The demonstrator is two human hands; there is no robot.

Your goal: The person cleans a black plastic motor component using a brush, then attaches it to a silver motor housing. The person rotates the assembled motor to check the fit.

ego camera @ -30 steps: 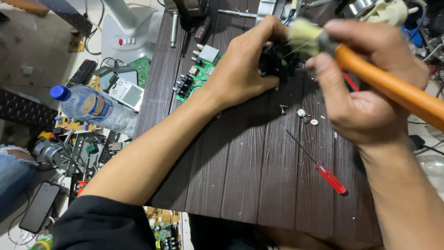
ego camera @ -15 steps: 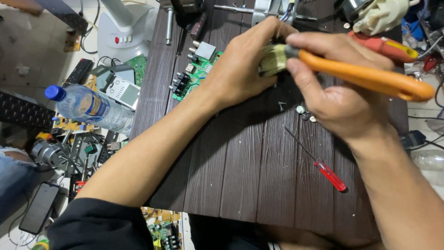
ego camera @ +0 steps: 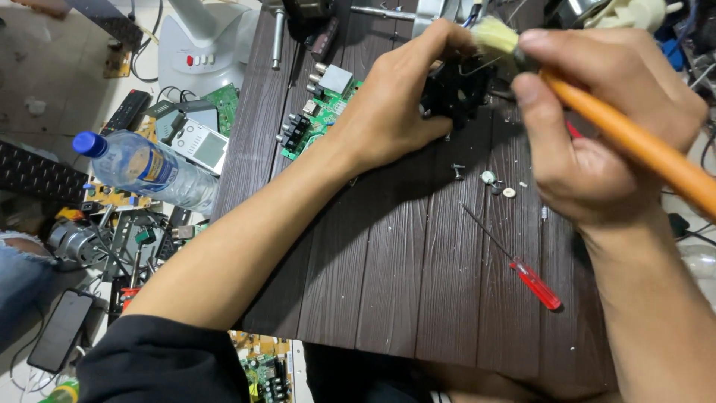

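My left hand (ego camera: 391,104) grips a small black plastic part (ego camera: 453,91) and holds it just above the dark wooden table (ego camera: 395,261). My right hand (ego camera: 597,127) holds a paintbrush with an orange handle (ego camera: 641,145). Its pale bristles (ego camera: 494,36) rest on the top of the black part. Both hands work at the far middle of the table.
Small screws and washers (ego camera: 492,180) lie below the part, and a red-handled screwdriver (ego camera: 522,265) lies to the right. A green circuit board (ego camera: 317,112) sits left of my hand. A water bottle (ego camera: 145,172), remotes, a phone (ego camera: 60,328) and motor parts lie on the floor at left.
The brush swept down onto the part with its handle level, then lifted back up to the part's top edge with the handle slanting down to the right. My left hand barely moved.
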